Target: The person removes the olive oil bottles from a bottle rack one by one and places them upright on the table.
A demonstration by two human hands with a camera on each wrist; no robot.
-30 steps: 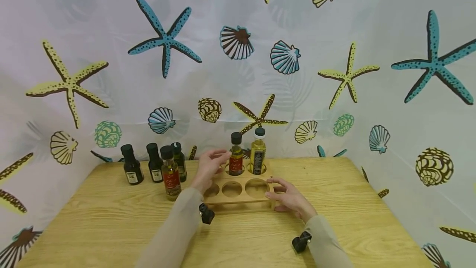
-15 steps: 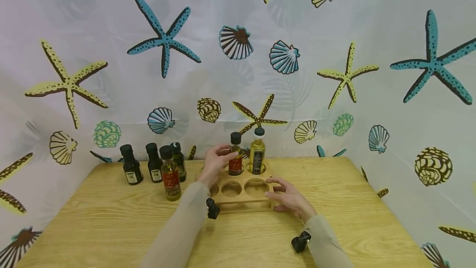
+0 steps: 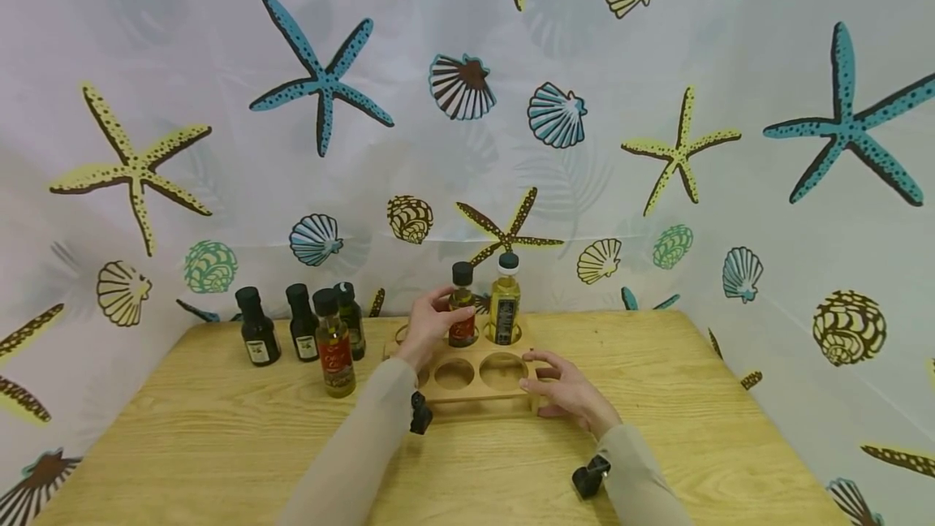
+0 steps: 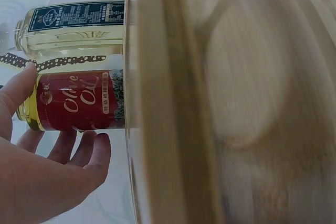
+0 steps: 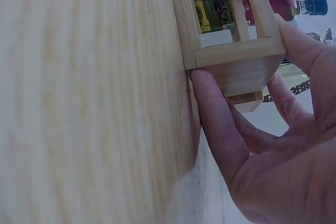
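My left hand [image 3: 429, 328] holds a red-labelled olive oil bottle [image 3: 462, 334] with a black cap, which stands in a back hole of a two-tier wooden rack [image 3: 476, 390]. In the left wrist view, the thumb lies near the top of the label [image 4: 79, 100] and the fingers curl behind the bottle. To its right, a pale yellow oil bottle [image 3: 506, 307] with a dark label fills another back hole. My right hand [image 3: 573, 392] grips the rack's right end, thumb at the upper edge and fingers lower down, as the right wrist view shows. Front-row holes hold no bottles.
Left of the rack on the wooden table [image 3: 219, 445] stand two dark bottles [image 3: 258, 331] with pale labels, a second red-labelled oil bottle [image 3: 335, 355] and a green bottle [image 3: 352, 321] partly behind it. A shell-and-starfish curtain [image 3: 409, 136] encloses the back and sides.
My left hand has moved right and closed round the red-labelled olive oil bottle, which stays in its hole. The right hand keeps its place at the rack's end.
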